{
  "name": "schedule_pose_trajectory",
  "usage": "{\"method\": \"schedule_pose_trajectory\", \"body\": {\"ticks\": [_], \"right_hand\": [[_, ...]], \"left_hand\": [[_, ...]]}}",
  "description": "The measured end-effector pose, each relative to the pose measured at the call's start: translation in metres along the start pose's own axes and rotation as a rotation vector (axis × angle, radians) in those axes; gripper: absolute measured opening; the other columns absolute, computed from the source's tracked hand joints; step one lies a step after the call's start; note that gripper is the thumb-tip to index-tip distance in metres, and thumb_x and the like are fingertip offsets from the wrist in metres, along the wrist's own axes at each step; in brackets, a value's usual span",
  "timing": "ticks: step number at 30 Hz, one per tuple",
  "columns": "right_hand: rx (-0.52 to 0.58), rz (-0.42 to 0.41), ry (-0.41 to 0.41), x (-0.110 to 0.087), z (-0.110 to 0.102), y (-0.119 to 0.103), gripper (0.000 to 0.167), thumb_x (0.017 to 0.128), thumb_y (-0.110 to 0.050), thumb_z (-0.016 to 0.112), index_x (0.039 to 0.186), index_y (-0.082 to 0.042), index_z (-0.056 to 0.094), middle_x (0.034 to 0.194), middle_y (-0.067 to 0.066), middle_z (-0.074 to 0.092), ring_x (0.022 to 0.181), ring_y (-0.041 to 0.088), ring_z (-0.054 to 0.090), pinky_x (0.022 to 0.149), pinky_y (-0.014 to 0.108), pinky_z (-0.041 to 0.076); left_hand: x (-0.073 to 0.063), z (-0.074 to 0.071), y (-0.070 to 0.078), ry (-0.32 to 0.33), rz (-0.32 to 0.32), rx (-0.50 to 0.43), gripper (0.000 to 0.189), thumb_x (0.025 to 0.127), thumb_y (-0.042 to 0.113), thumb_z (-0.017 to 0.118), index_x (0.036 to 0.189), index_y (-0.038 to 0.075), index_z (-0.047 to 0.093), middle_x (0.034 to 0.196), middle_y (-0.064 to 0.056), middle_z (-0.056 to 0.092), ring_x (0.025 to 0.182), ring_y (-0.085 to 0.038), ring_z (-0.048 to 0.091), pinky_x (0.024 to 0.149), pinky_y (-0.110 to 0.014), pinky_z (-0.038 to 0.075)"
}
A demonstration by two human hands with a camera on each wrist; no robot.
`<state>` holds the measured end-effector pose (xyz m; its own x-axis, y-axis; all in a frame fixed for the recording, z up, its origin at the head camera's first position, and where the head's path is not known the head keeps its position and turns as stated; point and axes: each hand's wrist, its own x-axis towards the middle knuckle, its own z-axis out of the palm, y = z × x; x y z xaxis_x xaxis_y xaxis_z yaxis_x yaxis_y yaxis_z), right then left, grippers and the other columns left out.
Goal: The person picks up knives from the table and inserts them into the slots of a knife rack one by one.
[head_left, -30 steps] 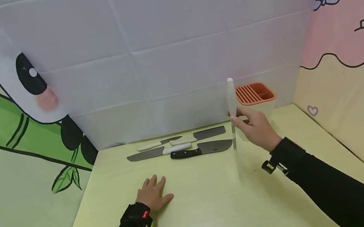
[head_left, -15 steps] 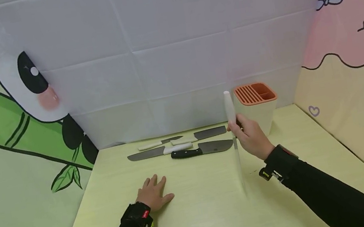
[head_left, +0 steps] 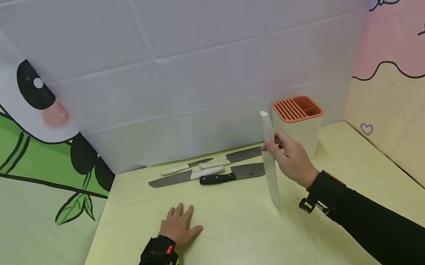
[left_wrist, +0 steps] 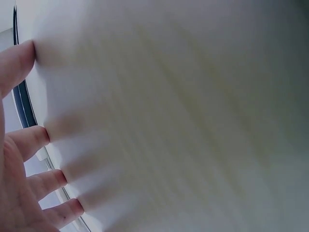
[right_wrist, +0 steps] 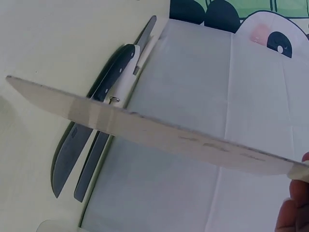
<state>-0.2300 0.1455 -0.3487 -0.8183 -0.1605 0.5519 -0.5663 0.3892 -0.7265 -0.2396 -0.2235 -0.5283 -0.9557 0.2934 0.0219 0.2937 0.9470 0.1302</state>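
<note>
My right hand pinches a white-handled kitchen knife where handle meets blade. It is held up over the table, handle on top and blade pointing down. In the right wrist view the long, bare blade crosses in front of other knives. My left hand rests on the tabletop, fingers spread; the left wrist view shows its fingertips touching the surface. Beside the held knife lie a black-handled knife, a white-handled knife, a small paring knife and a rectangular-bladed knife.
Behind my right hand stands a cream knife block with an orange slotted top, holding no visible knives. The pale yellow table meets a whitish wall sheet at the back and a cartoon-printed panel on the right.
My right hand has come down and a little left with the knife, away from the block. The blade has turned to show its flat side. My left hand stays put.
</note>
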Motion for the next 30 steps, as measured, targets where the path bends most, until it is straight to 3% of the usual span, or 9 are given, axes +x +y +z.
{"method": "schedule_pose_trajectory", "body": {"ticks": [6, 11, 15, 21, 25, 30], "right_hand": [[0.04, -0.009, 0.026, 0.002, -0.002, -0.001, 0.034, 0.101, -0.003, 0.045, 0.132, 0.011, 0.043, 0.096, 0.026, 0.064, 0.09, 0.043, 0.061, 0.08, 0.052, 0.051], [0.106, -0.022, 0.048, 0.005, -0.004, -0.001, 0.045, 0.101, -0.001, 0.043, 0.143, 0.009, 0.03, 0.094, 0.029, 0.061, 0.088, 0.041, 0.061, 0.082, 0.052, 0.05], [0.115, -0.027, 0.057, 0.008, -0.006, 0.009, 0.054, 0.101, -0.002, 0.044, 0.151, -0.002, 0.024, 0.096, 0.029, 0.062, 0.088, 0.041, 0.061, 0.082, 0.054, 0.051], [0.052, -0.073, 0.08, 0.017, -0.013, 0.032, 0.063, 0.099, -0.007, 0.051, 0.154, -0.022, 0.024, 0.1, 0.021, 0.066, 0.087, 0.031, 0.066, 0.078, 0.048, 0.054], [0.016, -0.09, 0.09, 0.026, -0.03, 0.03, 0.064, 0.098, -0.008, 0.053, 0.153, -0.024, 0.025, 0.105, 0.017, 0.066, 0.089, 0.027, 0.066, 0.079, 0.039, 0.055], [-0.064, -0.099, 0.111, 0.042, -0.061, 0.021, 0.065, 0.098, -0.008, 0.053, 0.153, -0.018, 0.022, 0.111, 0.019, 0.063, 0.089, 0.02, 0.063, 0.075, 0.018, 0.051]], "left_hand": [[0.0, 0.0, 0.0, -0.006, -0.004, -0.004, 0.076, 0.085, 0.059, 0.061, 0.142, 0.011, 0.049, 0.144, -0.024, 0.04, 0.128, -0.049, 0.037, 0.088, -0.071, 0.038], [0.002, 0.0, 0.001, 0.0, 0.001, 0.001, 0.076, 0.085, 0.06, 0.061, 0.142, 0.011, 0.049, 0.144, -0.024, 0.041, 0.128, -0.048, 0.038, 0.087, -0.071, 0.039], [0.002, 0.0, 0.0, -0.002, 0.0, 0.003, 0.076, 0.085, 0.061, 0.06, 0.142, 0.011, 0.049, 0.144, -0.024, 0.041, 0.128, -0.048, 0.038, 0.088, -0.071, 0.039], [0.004, -0.004, 0.001, -0.051, -0.016, -0.033, 0.072, 0.085, 0.055, 0.064, 0.139, 0.008, 0.052, 0.141, -0.025, 0.043, 0.127, -0.049, 0.04, 0.091, -0.067, 0.039], [0.016, -0.023, 0.012, -0.084, 0.004, -0.094, 0.063, 0.087, 0.046, 0.067, 0.134, 0.005, 0.056, 0.134, -0.024, 0.051, 0.123, -0.043, 0.047, 0.097, -0.056, 0.041], [0.039, -0.073, 0.048, -0.079, 0.107, -0.122, 0.059, 0.091, 0.039, 0.065, 0.135, 0.003, 0.054, 0.131, -0.021, 0.055, 0.123, -0.036, 0.051, 0.1, -0.049, 0.041]]}}
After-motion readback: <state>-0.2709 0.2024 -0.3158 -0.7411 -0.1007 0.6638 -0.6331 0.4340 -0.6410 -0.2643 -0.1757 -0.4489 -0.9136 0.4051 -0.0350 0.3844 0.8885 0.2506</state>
